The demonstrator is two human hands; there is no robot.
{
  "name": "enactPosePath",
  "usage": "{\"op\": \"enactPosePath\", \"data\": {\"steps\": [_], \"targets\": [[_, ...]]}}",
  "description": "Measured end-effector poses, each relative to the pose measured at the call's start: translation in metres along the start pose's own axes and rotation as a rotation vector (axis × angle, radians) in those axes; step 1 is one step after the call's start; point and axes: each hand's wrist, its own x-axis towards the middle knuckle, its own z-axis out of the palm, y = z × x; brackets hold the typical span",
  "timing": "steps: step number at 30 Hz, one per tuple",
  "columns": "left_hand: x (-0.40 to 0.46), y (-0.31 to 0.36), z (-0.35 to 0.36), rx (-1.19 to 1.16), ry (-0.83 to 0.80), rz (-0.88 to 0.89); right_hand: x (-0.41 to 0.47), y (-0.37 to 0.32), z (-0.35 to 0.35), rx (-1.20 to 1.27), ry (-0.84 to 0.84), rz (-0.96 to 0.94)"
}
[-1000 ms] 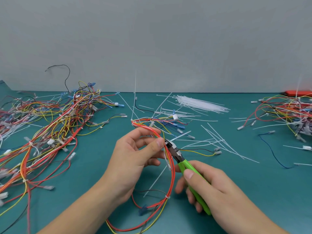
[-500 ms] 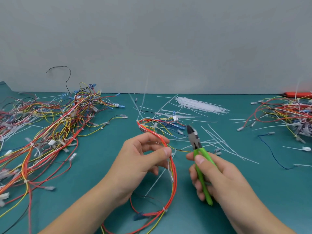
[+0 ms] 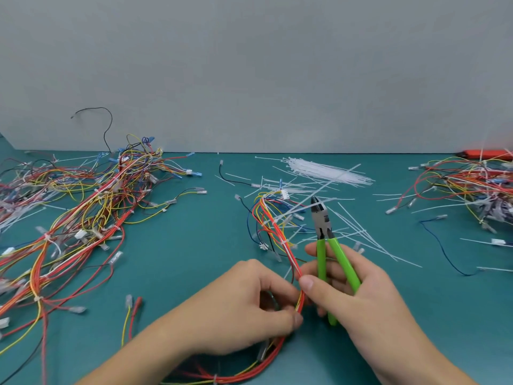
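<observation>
Nearest, the left hand pinched a red, orange and yellow wire bundle between its thumb and curled fingers, low over the teal tabletop. Just beside it, the right hand gripped green-handled cutters, nose pointing up and away and blades nearly together, while its thumb touched the same bundle. The bundle looped under the wrists, then ran away from the hands to a fan of loose ends with small plugs. Beyond lay scattered zip ties, with a thicker sheaf farther back. A big tangle of wires covered the left side and another heap sat far right. An orange tool lay against the grey wall.
</observation>
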Motion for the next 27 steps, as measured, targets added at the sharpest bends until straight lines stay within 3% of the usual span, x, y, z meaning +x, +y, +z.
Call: {"op": "enactPosePath", "data": {"steps": [3, 6, 10, 27], "targets": [[-0.001, -0.001, -0.003, -0.011, 0.054, -0.037, 0.001, 0.001, 0.002, 0.031, -0.037, 0.009], [-0.001, 0.004, -0.012, -0.097, 0.256, -0.043, 0.0, 0.003, 0.002, -0.006, -0.056, -0.016], [0.002, 0.004, -0.022, -0.497, 0.468, -0.032, -0.001, 0.004, 0.0, -0.064, -0.053, -0.033], [0.01, -0.006, -0.015, -0.909, 0.521, -0.06, -0.007, 0.0, 0.008, -0.089, -0.131, 0.01]]}}
